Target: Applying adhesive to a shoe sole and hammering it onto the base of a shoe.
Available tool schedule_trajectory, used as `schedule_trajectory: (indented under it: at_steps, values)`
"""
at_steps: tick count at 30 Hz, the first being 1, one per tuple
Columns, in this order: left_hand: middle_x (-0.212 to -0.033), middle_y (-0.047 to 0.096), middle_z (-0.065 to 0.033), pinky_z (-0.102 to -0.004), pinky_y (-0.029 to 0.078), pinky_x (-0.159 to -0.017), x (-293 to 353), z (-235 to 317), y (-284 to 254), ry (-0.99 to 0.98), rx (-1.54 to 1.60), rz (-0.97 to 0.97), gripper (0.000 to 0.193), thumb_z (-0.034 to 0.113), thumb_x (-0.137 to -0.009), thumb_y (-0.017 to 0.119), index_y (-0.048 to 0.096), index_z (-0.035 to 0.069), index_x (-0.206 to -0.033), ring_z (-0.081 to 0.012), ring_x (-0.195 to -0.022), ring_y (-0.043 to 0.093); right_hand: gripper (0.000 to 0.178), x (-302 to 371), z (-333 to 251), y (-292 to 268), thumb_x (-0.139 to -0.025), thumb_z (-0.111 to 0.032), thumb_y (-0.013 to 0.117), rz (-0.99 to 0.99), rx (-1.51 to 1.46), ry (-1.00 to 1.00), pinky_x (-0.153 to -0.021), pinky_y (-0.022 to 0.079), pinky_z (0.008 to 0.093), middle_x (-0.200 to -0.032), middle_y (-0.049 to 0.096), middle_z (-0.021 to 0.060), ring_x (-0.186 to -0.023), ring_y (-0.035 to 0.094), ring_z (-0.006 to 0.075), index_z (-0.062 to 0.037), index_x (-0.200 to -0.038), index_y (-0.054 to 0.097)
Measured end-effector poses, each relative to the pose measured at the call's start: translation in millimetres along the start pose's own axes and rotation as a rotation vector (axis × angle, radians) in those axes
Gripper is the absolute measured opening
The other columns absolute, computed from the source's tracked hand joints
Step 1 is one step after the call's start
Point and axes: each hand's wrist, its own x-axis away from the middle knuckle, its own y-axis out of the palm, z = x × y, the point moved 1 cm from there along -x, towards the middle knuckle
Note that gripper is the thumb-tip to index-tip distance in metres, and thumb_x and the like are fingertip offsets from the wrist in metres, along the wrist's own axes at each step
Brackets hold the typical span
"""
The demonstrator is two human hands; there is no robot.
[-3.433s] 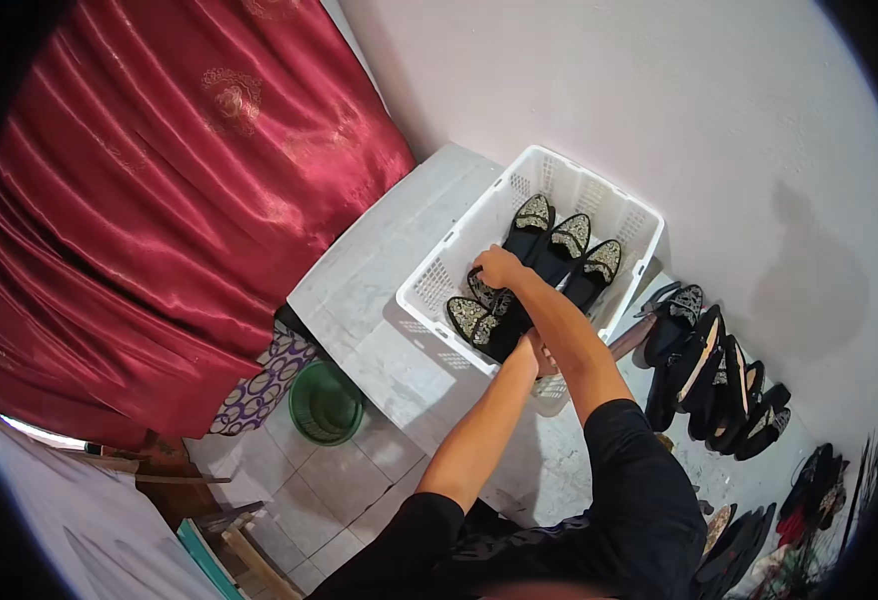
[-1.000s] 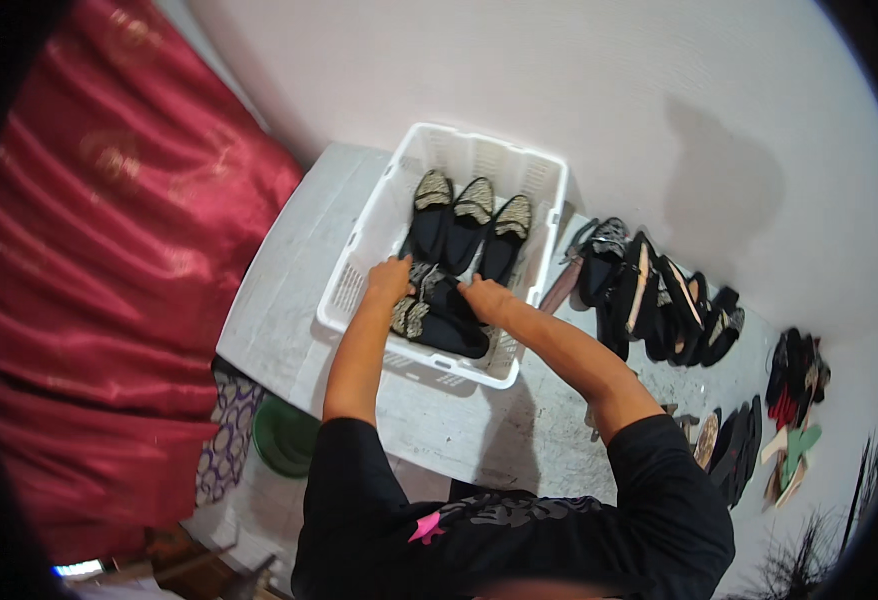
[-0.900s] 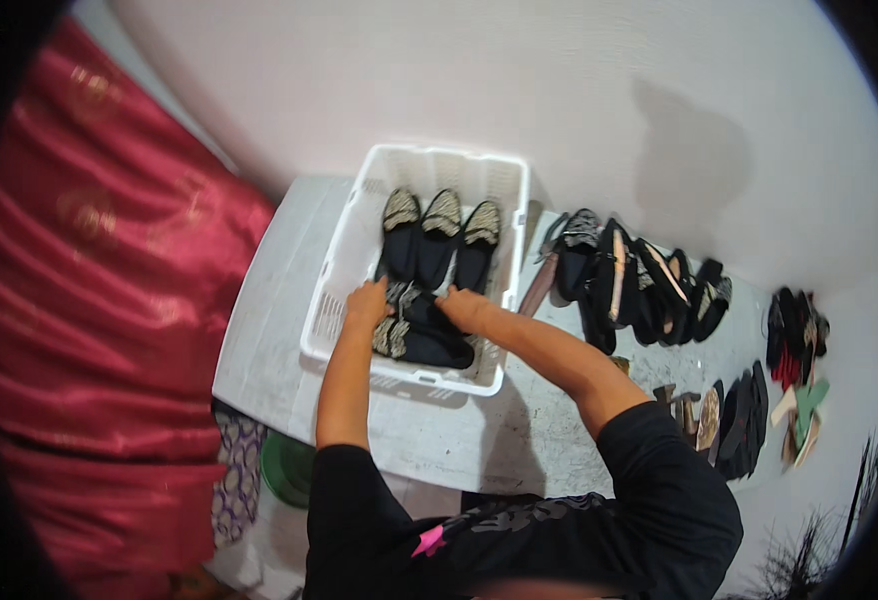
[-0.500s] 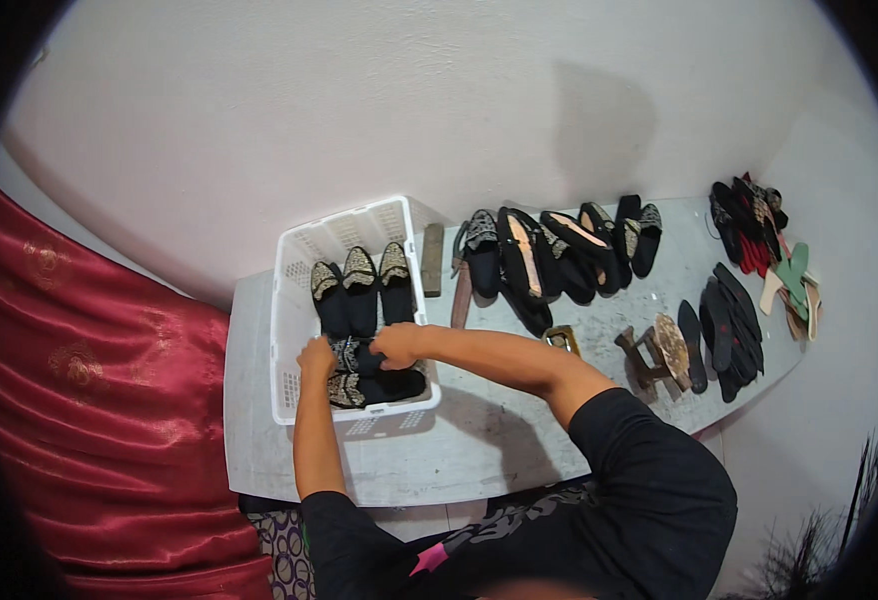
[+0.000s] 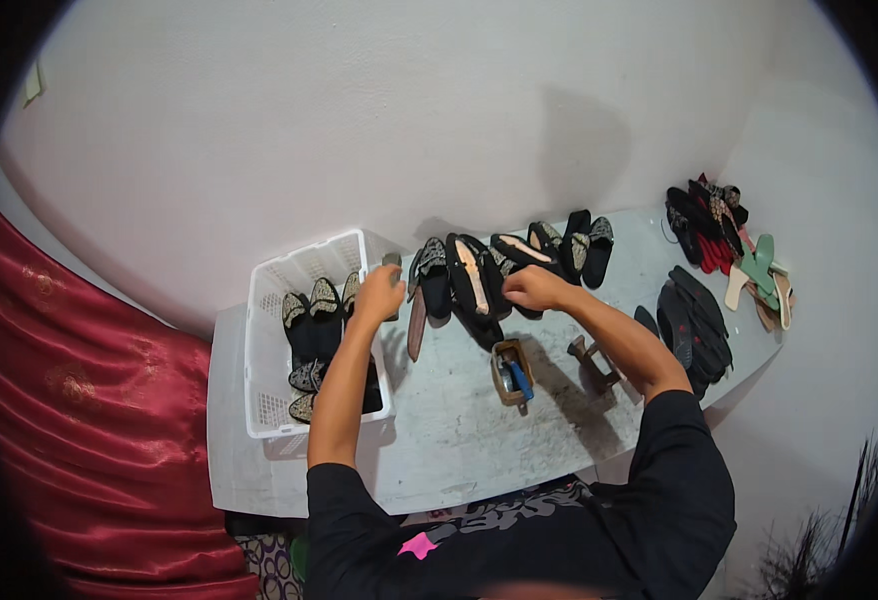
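Obs. from inside the room. Person's L hand (image 5: 381, 293) is up just beside the right rim of white crate (image 5: 333, 258), fingers curled, overlapping a narrow grey-brown block (image 5: 392, 260); can't tell if it grips it. R hand (image 5: 537, 290) at black shoes (image 5: 470, 275), approx. mid-row, fingers bent, tips low & part hidden; can't tell whether grasping or only near.

Shoes: row along wall on grey table (image 5: 439, 450), some w/ patterned toes, some tilted w/ pale insides showing. Crate at table's left end holds gold-toed shoes (image 5: 297, 320): 3 toes to wall, 2 crosswise in front, partly behind L forearm.

Also: brown strip (image 5: 416, 325) btwn crate & row; small open box (image 5: 499, 372) w/ blue item (image 5: 522, 380); dark stand (image 5: 594, 362) right of it; black pieces (image 5: 694, 325) stacked farther right.
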Motion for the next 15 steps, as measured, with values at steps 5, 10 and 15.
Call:
schedule_trajectory:
  at_steps: [5,10,15]
  values:
    - [-0.108,0.065,-0.0195,-0.0394,0.048,-0.089,-20.6,2.9,98.1,-0.138,0.23,-0.171,0.04,0.023,-0.074,0.066,0.063,0.004,-0.109,-0.0331,-0.102,0.062,0.017,25.5,63.0,-12.0,-0.079,-0.014,0.061,0.039,-0.305,0.359,-0.059,0.053,0.0312,-0.074,0.068,0.0119,-0.064,0.066,0.0205,-0.0018,-0.087,0.069]
    - [-0.115,0.061,-0.0256,-0.0385,0.044,-0.096,3.3,-21.8,191.8,-0.52,0.192,-0.081,0.065,0.034,-0.065,0.075,0.056,-0.005,-0.114,-0.0365,-0.111,0.058,0.031,-36.3,69.0,62.3,-0.08,-0.025,0.067,-0.123,-0.5,0.613,-0.06,0.056,0.034,-0.088,0.068,0.016,-0.074,0.069,0.022,-0.002,-0.101,0.066]
    - [-0.116,0.059,-0.0238,-0.0415,0.043,-0.097,5.4,9.5,233.1,-0.614,0.314,0.06,0.061,0.026,-0.069,0.07,0.053,-0.002,-0.121,-0.0368,-0.111,0.056,0.065,-71.7,69.8,114.2,-0.077,-0.039,0.066,-0.053,-0.248,0.454,-0.092,0.046,0.0448,-0.112,0.057,0.0322,-0.106,0.057,0.0443,0.0092,-0.117,0.05]
